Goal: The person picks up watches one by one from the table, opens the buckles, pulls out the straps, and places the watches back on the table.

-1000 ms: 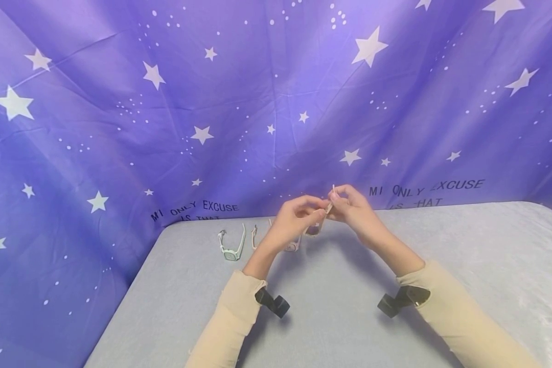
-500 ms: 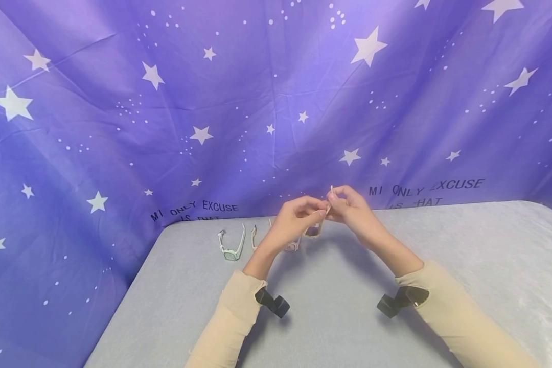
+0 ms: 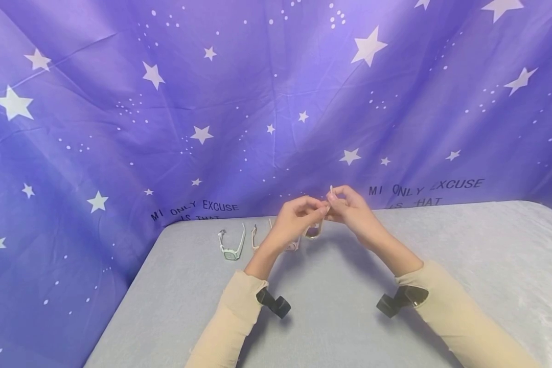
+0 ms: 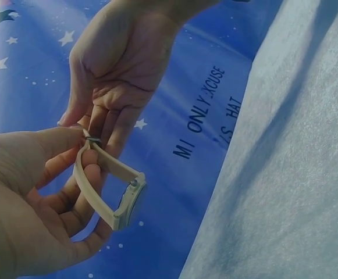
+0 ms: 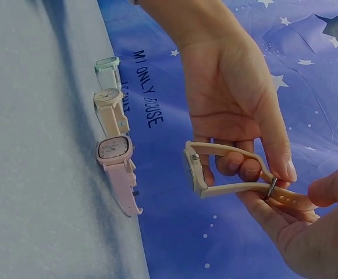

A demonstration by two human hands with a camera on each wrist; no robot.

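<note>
A wristwatch with a beige strap (image 5: 232, 188) is held up between both hands, its strap closed into a loop and its case (image 5: 193, 168) hanging at the lower end. My left hand (image 3: 294, 220) pinches the strap beside the metal buckle (image 5: 271, 187), with fingertips inside the loop. With thumb and fingers, my right hand (image 3: 356, 212) grips the strap's holed free end, whose pale tip (image 3: 331, 188) pokes above the fingers in the head view. The dial faces away from the left wrist view, where the case (image 4: 131, 203) shows edge-on.
More watches stand in a row on the grey cloth-covered table (image 3: 331, 317): a mint-green one (image 3: 230, 254), a beige one (image 5: 107, 97) and a pink one (image 5: 115, 150). The left hand partly hides them in the head view. Behind the table hangs a purple star-printed curtain (image 3: 257, 76).
The strap tip above the right fingers has dropped slightly and shows less. The held watch's case has tilted a little, showing more of its face. Both hands stay nearly in place.
</note>
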